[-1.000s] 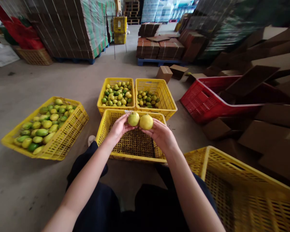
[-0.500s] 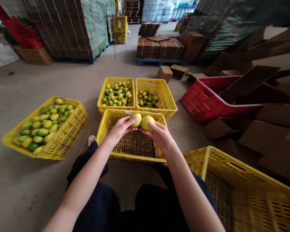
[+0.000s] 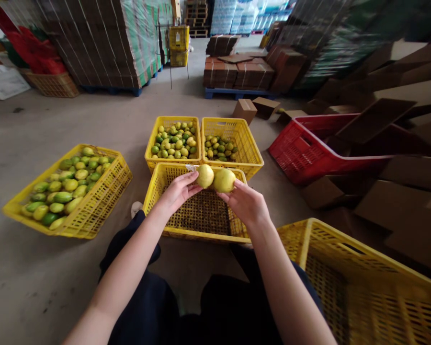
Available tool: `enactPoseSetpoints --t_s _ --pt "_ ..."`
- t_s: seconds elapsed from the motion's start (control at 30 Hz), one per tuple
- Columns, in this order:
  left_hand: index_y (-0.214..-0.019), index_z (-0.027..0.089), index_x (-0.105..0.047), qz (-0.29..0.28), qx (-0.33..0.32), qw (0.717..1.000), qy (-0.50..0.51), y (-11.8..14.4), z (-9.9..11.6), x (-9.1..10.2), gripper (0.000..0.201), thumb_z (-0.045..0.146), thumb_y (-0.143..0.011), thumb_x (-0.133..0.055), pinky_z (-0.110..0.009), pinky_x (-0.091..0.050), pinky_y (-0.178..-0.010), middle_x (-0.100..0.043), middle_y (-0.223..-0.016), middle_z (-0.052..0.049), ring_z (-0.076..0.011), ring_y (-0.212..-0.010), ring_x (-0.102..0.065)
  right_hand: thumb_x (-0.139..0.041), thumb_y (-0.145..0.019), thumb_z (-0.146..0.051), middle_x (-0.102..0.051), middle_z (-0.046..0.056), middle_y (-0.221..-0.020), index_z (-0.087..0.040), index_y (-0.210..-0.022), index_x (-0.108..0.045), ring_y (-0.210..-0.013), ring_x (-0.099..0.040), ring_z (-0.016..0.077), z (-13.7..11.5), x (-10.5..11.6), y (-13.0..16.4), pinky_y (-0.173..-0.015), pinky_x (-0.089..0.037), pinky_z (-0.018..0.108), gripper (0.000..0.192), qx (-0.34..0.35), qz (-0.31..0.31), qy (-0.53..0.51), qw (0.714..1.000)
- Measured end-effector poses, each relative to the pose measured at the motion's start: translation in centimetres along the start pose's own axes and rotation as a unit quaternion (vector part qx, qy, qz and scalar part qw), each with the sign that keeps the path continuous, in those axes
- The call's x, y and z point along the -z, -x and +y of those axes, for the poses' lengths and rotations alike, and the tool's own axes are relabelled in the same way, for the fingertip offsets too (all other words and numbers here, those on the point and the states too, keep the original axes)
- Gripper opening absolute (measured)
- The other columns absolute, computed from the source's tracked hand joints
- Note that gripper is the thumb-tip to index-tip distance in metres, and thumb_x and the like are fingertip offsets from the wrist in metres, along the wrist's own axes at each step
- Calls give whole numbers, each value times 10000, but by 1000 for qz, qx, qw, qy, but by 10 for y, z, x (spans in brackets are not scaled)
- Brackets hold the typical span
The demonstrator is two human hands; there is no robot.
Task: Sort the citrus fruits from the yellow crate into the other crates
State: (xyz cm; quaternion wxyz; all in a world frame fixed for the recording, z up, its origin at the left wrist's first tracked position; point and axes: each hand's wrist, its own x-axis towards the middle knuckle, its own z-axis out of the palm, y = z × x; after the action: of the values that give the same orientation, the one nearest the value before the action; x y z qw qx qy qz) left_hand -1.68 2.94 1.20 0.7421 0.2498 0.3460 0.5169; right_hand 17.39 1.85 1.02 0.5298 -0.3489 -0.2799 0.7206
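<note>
The left hand (image 3: 177, 191) and right hand (image 3: 247, 205) each pinch a fruit, pale fruit (image 3: 205, 176) touching yellow fruit (image 3: 224, 180), above a crate (image 3: 154, 189).

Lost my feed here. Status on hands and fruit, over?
Left hand shut on left lemon; right hand shut on right lemon. Lemons side by side above near crate. Nothing in the way.

Two round yellow lemons (image 3: 215, 178), side by side, touching, above empty crate (image 3: 197, 218).
</note>
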Motion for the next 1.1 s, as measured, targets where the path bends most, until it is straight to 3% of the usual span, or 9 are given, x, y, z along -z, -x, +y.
enactPoseSetpoints --t_s 0.33,0.53,0.73,0.97,1.1 --pt "-934 129 -688 2 12 1000 16 3 4 -4 126 146 -870 -581 -278 -573 -821 -732 -937 -82 -156 -828 -696 -632 -751 -258 -748 59 -922 -210 -869 -688 -867 -711 221 2 5 -2 -969 -527 428 139 4 -9 -5 1000" --pt "-953 116 -713 -37 -10 999 -25 3 -2 -4 179 213 -802 -708 -363 -545 -942 -724 -1006 -110 -232 -1017 -676 -661 -763 -320 -756 77 -946 -199 -867 -729 -920 -707 246 2 4 -2 -989 -521 439 173 -1 -11 30 999" --pt "-961 114 -715 -50 -9 997 -55 4 -4 -5 212 194 -767 -753 -328 -555 -926 -715 -1023 -116 -223 -1015 -672 -761 -713 -374 -762 41 -947 -220 -864 -735 -948 -705 235 6 -1 -1 -995 -529 420 217 17 -7 46 999" --pt "-970 117 -664 -22 16 1000 -4 2 -3 -4 129 185 -863 -639 -389 -551 -943 -715 -1029 -134 -236 -970 -704 -732 -739 -359 -763 47 -953 -230 -855 -722 -925 -714 241 4 2 -1 -953 -564 416 174 18 -1 40 999" --pt "-1034 82 -670 -24 31 999 16 3 -1 -5 224 218 -937 -520 -353 -552 -937 -722 -1016 -166 -240 -995 -699 -676 -778 -364 -760 64 -994 -213 -924 -716 -954 -718 245 1 3 -1 -939 -579 413 214 2 -13 34 999"
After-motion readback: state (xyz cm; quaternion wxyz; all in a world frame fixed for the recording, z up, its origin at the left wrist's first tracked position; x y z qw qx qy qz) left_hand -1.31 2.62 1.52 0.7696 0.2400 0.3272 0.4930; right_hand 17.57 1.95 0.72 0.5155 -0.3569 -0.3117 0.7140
